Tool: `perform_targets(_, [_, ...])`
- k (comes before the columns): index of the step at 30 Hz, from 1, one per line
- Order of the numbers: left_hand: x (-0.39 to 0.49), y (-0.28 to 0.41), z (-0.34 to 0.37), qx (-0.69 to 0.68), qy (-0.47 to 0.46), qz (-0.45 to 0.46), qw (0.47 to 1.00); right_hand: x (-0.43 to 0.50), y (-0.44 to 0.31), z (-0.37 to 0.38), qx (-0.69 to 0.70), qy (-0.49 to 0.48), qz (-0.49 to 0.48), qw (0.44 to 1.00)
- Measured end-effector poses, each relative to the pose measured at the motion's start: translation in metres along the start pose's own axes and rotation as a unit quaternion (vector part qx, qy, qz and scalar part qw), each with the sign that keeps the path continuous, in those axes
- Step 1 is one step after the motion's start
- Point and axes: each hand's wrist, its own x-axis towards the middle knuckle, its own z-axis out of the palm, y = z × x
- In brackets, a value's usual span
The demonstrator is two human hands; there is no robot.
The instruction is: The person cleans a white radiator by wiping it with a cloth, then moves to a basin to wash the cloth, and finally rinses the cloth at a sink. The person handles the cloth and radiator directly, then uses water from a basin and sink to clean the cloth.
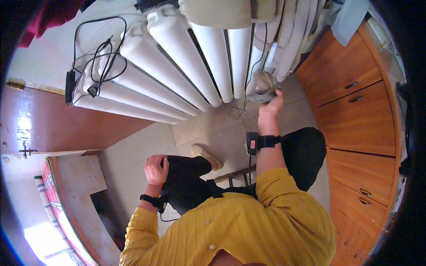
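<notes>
My right hand point(273, 103) reaches forward to a crumpled greyish-beige cloth point(264, 85), fingers closed on its near edge. The cloth is at the lower right end of a white column radiator point(186, 56), and its exact contact with the columns is blurred. A thin black cable point(261, 56) runs down beside the cloth to the floor. My left hand point(156, 169) rests on my left knee, fingers loosely curled, with no object visible in it. Both wrists bear black straps with small devices.
Beige and pale fabrics point(218, 13) hang over the radiator's top. A black adapter point(70, 87) with looped cable lies over its left end. Wooden cabinets point(352, 73) stand at the right, a brown door-like panel point(60, 116) at the left. Below me are the tiled floor point(186, 133) and a shoe point(204, 156).
</notes>
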Motion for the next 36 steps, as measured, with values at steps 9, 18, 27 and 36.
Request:
perform_targets(9, [-0.003, -0.004, -0.004, -0.013, 0.022, 0.009, 1.000, -0.118, -0.005, 0.043, -0.086, -0.269, -0.309, 0.908])
perform_targets(18, [-0.011, -0.013, -0.005, -0.016, 0.028, -0.002, 0.999, -0.081, 0.127, 0.074, -0.524, -0.314, -0.600, 0.517])
perform_targets(27, [-0.009, -0.012, -0.001, -0.024, 0.003, -0.022, 0.999, -0.035, 0.233, -0.071, -0.604, -0.185, -0.267, 0.727])
perform_targets(36, [-0.002, -0.012, -0.006, -0.022, -0.026, -0.045, 0.998, 0.072, 0.317, -0.144, -0.294, 0.025, 0.203, 0.934])
